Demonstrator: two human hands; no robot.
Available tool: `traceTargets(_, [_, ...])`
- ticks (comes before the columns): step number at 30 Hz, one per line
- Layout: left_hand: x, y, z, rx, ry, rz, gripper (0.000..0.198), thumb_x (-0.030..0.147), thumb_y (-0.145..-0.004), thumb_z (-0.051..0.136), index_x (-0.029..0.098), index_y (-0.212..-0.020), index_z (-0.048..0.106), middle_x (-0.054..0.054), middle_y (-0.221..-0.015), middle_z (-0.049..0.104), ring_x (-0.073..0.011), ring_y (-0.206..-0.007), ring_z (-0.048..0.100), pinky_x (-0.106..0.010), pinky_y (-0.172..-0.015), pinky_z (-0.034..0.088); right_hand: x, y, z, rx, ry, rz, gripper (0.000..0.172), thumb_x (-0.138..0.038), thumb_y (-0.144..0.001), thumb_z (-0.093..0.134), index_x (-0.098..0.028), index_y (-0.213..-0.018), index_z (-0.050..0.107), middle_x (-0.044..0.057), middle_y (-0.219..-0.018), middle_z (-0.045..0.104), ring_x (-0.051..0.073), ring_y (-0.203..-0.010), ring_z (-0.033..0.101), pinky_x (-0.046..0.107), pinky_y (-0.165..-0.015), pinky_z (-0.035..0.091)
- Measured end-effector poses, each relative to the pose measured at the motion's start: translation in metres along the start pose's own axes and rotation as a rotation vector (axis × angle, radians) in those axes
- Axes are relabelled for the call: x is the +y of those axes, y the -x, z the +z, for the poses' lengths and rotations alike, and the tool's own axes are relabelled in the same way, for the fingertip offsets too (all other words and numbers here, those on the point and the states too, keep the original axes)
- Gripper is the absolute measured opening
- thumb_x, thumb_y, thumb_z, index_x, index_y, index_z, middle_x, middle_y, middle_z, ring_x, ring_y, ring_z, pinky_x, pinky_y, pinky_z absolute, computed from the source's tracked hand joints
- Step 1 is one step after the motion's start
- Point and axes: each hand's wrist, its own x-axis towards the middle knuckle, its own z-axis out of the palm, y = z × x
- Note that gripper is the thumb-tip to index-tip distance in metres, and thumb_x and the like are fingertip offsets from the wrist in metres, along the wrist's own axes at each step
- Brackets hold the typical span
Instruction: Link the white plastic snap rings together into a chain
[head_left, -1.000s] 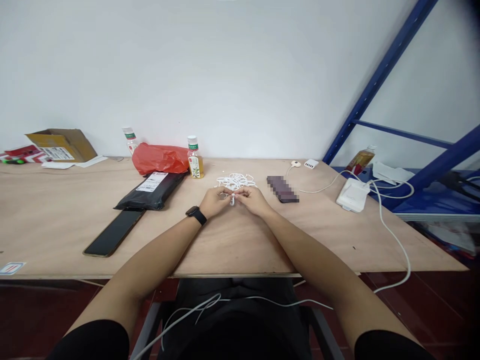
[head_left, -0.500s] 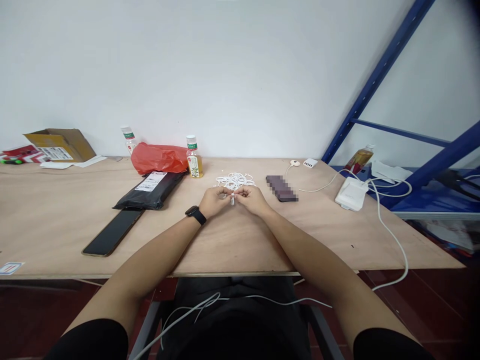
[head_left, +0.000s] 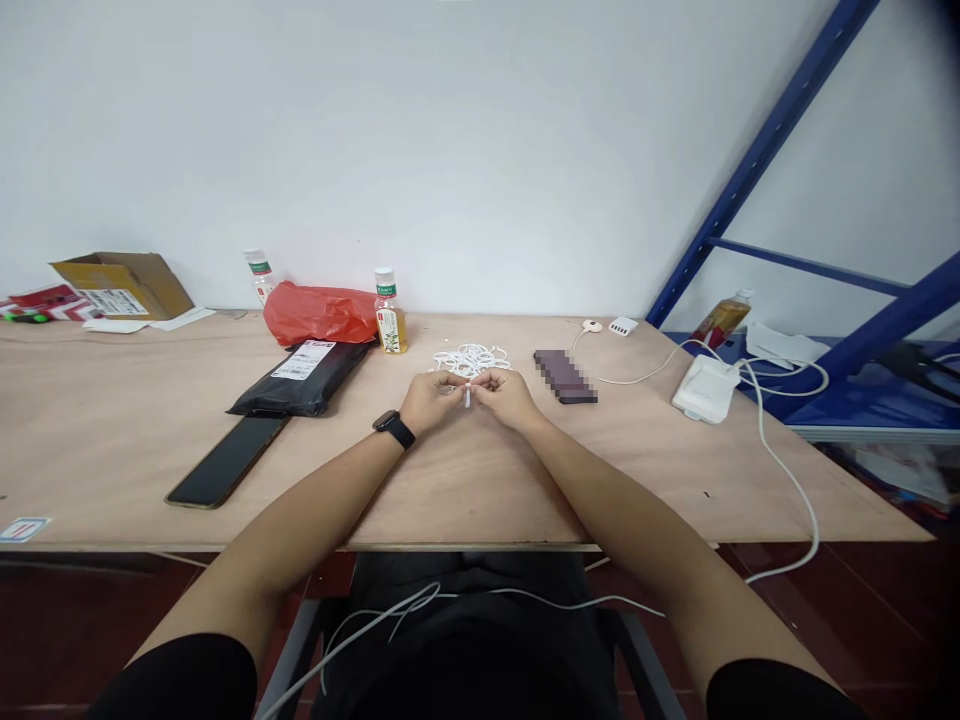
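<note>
My left hand (head_left: 429,402), with a black watch on its wrist, and my right hand (head_left: 505,396) meet at the middle of the plywood table (head_left: 112,440). Both are closed in a pinch on a small white cable end (head_left: 467,396) that hangs between the fingertips. Just behind the hands lies a tangled heap of white cable (head_left: 470,359). A thin white cable (head_left: 390,612) also runs across my lap below the table edge.
A black phone (head_left: 226,473), a black parcel bag (head_left: 304,376), a red bag (head_left: 321,315) and two small bottles (head_left: 389,313) lie to the left. A dark flat device (head_left: 565,376), a white charger (head_left: 706,389) with cables and a blue shelf frame (head_left: 757,160) stand right. A cardboard box (head_left: 120,285) sits far left.
Hardly anything has changed; both hands stay pinched on the white cable end, with only slight finger movement.
</note>
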Motion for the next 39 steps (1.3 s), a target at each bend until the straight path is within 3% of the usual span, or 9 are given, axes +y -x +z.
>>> traceTargets(6, [0.002, -0.001, -0.002, -0.031, 0.052, 0.041, 0.025, 0.039, -0.082, 0.067, 0.016, -0.090, 0.070, -0.006, -0.091, 0.074, -0.0185, -0.085, 0.068, -0.030, -0.082, 0.054, -0.001, -0.001, 0.002, -0.016, -0.089, 0.034, 0.021, -0.038, -0.071, 0.073, -0.019, -0.077, 0.068, 0.003, -0.067, 0.069, 0.015, -0.058, 0.062, 0.027, -0.055, 0.051])
traceTargets(10, [0.000, -0.002, -0.004, -0.107, 0.050, 0.007, 0.028, 0.042, -0.083, 0.064, 0.015, -0.083, 0.070, -0.005, -0.079, 0.072, -0.0151, -0.071, 0.064, -0.025, -0.066, 0.051, -0.001, -0.001, 0.000, -0.069, -0.098, 0.049, 0.019, -0.037, -0.071, 0.072, -0.019, -0.077, 0.068, 0.002, -0.068, 0.069, 0.014, -0.059, 0.062, 0.026, -0.056, 0.050])
traceTargets(12, [-0.002, -0.002, -0.007, -0.195, 0.043, -0.022, 0.028, 0.042, -0.082, 0.063, 0.014, -0.081, 0.070, -0.003, -0.073, 0.070, -0.0132, -0.063, 0.060, -0.023, -0.059, 0.047, -0.001, -0.001, -0.002, -0.080, -0.038, 0.034, 0.017, -0.035, -0.073, 0.069, -0.018, -0.079, 0.068, 0.002, -0.070, 0.070, 0.014, -0.060, 0.062, 0.025, -0.056, 0.048])
traceTargets(17, [-0.002, -0.002, -0.021, -0.577, -0.107, -0.002, 0.023, 0.039, -0.078, 0.066, 0.017, -0.074, 0.071, 0.001, -0.062, 0.065, -0.0098, -0.053, 0.052, -0.021, -0.051, 0.039, 0.001, -0.003, -0.010, 0.029, 0.192, -0.033, 0.014, -0.029, -0.077, 0.064, -0.019, -0.083, 0.071, 0.001, -0.071, 0.070, 0.014, -0.064, 0.062, 0.025, -0.061, 0.047])
traceTargets(20, [-0.001, -0.002, -0.026, -0.659, -0.162, 0.014, 0.027, 0.043, -0.075, 0.070, 0.018, -0.067, 0.070, 0.000, -0.060, 0.064, -0.0100, -0.052, 0.052, -0.022, -0.050, 0.037, 0.002, -0.004, -0.013, 0.031, 0.295, -0.043, 0.015, -0.029, -0.080, 0.063, -0.020, -0.086, 0.073, 0.000, -0.069, 0.069, 0.014, -0.063, 0.061, 0.026, -0.062, 0.046])
traceTargets(26, [-0.007, -0.002, -0.024, -0.651, -0.154, 0.020, 0.040, 0.055, -0.064, 0.079, 0.017, -0.073, 0.072, -0.002, -0.069, 0.067, -0.0130, -0.061, 0.057, -0.023, -0.056, 0.042, -0.001, -0.003, -0.017, -0.029, 0.517, -0.086, 0.013, -0.027, -0.083, 0.062, -0.023, -0.086, 0.074, 0.000, -0.080, 0.073, 0.015, -0.073, 0.064, 0.026, -0.068, 0.045])
traceTargets(29, [-0.008, -0.003, -0.023, -0.474, -0.269, 0.001, 0.045, 0.059, -0.073, 0.071, 0.016, -0.086, 0.073, -0.002, -0.072, 0.067, -0.0142, -0.064, 0.058, -0.025, -0.060, 0.043, -0.003, -0.002, -0.017, -0.076, 0.563, -0.107, 0.014, -0.028, -0.087, 0.060, -0.024, -0.087, 0.074, 0.000, -0.088, 0.075, 0.016, -0.081, 0.066, 0.026, -0.074, 0.045])
traceTargets(33, [-0.012, -0.006, -0.022, -0.217, -0.545, 0.030, 0.034, 0.048, -0.083, 0.065, 0.017, -0.095, 0.072, -0.006, -0.089, 0.070, -0.0195, -0.081, 0.063, -0.029, -0.073, 0.046, -0.003, 0.000, -0.014, -0.128, 0.573, -0.125, 0.014, -0.026, -0.087, 0.060, -0.024, -0.089, 0.074, 0.000, -0.089, 0.075, 0.015, -0.081, 0.066, 0.026, -0.073, 0.045])
traceTargets(39, [-0.024, -0.006, -0.019, -0.249, -0.726, 0.008, 0.027, 0.040, -0.086, 0.059, 0.020, -0.099, 0.073, -0.008, -0.096, 0.069, -0.0238, -0.089, 0.064, -0.033, -0.076, 0.047, -0.006, 0.002, -0.011, -0.152, 0.568, -0.141, 0.014, -0.025, -0.088, 0.059, -0.024, -0.090, 0.074, 0.000, -0.091, 0.076, 0.016, -0.083, 0.066, 0.026, -0.072, 0.045])
